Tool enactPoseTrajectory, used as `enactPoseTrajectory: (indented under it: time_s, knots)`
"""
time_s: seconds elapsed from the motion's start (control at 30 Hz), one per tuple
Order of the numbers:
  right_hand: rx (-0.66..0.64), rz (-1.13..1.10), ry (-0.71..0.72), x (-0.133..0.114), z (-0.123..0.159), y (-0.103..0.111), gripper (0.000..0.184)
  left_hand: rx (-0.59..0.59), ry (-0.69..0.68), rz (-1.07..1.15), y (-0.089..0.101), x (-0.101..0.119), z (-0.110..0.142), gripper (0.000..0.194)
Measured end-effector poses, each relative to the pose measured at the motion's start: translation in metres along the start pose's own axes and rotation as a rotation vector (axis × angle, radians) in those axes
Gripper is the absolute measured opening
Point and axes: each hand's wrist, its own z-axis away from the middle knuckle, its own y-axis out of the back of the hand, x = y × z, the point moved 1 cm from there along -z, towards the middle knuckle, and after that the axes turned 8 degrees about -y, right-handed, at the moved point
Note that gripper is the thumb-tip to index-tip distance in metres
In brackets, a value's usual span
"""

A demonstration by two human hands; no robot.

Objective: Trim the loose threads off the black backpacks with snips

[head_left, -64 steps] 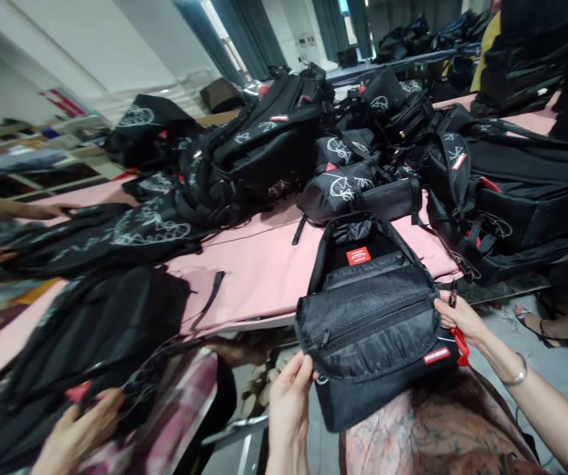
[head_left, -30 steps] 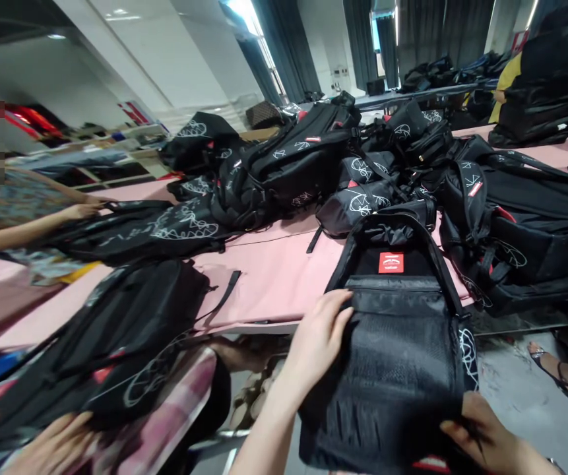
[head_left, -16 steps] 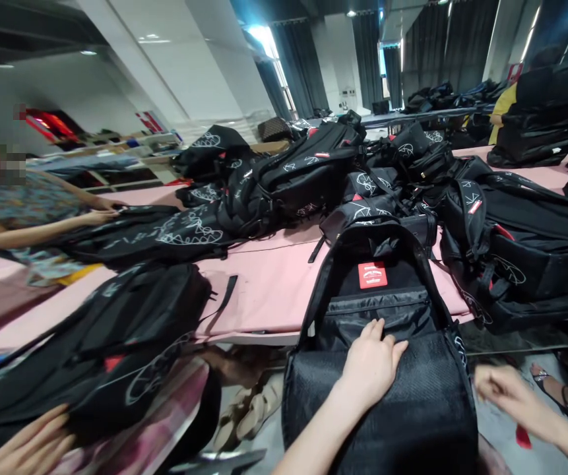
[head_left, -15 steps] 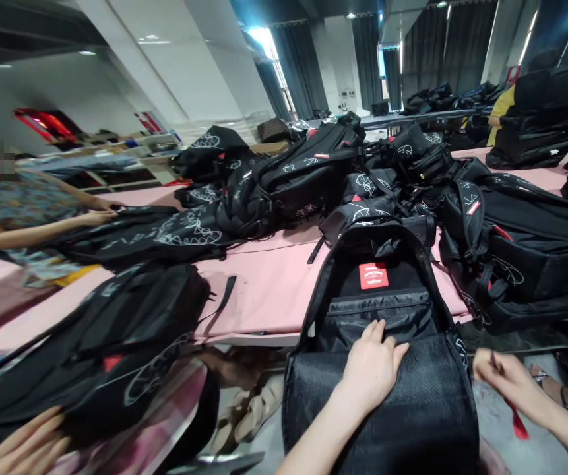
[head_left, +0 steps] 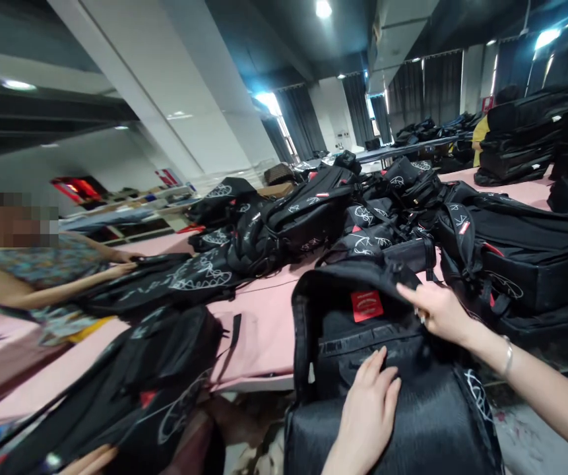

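Note:
An unzipped black backpack (head_left: 402, 409) stands open in front of me. Inside its raised lid is a red label (head_left: 367, 306), and white scribble-like print shows on its right side. My left hand (head_left: 370, 402) lies flat, fingers stretched, on the inner panel just below the pocket edge. At the lid's upper right edge is my right hand (head_left: 439, 310), index finger extended along the rim and the other fingers curled round the fabric. A ring and a bracelet show on that side. Whether the right palm holds anything else is hidden.
A pink-topped table (head_left: 258, 340) bears several black printed backpacks (head_left: 313, 211). Another large backpack (head_left: 531, 264) sits at right. At left, a co-worker (head_left: 31, 277) handles a flat black piece; nearer, another person's hand (head_left: 90, 460) touches a black backpack (head_left: 165, 356).
My left hand went from the bag's edge to its inner panel. My right hand, earlier holding a dark small tool with a red tassel, rose from beside the bag to the lid's edge.

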Motion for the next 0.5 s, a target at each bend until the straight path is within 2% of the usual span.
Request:
enactPoseTrajectory:
  time_s: [0.07, 0.13, 0.27, 0.33, 0.43, 0.5]
  knots:
    - [-0.089, 0.050, 0.194, -0.015, 0.016, 0.002, 0.061, 0.122, 0.075, 0.254, 0.007, -0.013, -0.004, 0.028]
    - [-0.138, 0.080, 0.290, -0.025, 0.030, 0.006, 0.059, 0.231, 0.171, 0.549, 0.014, -0.021, -0.010, 0.032]
    - [-0.173, 0.092, 0.353, -0.028, 0.042, 0.015, 0.056, 0.313, 0.248, 1.073, 0.028, -0.015, -0.027, 0.038]
    - [-0.194, 0.099, 0.375, -0.028, 0.042, 0.018, 0.055, 0.397, 0.299, 1.297, 0.037, -0.011, -0.033, 0.036]
    - [-0.213, 0.104, 0.388, -0.027, 0.042, 0.021, 0.053, 0.578, 0.392, 1.617, 0.054, -0.016, -0.041, 0.017]
    - [-0.215, 0.097, 0.389, -0.028, 0.043, 0.021, 0.053, 0.676, 0.447, 1.742, 0.065, -0.026, -0.048, 0.004]
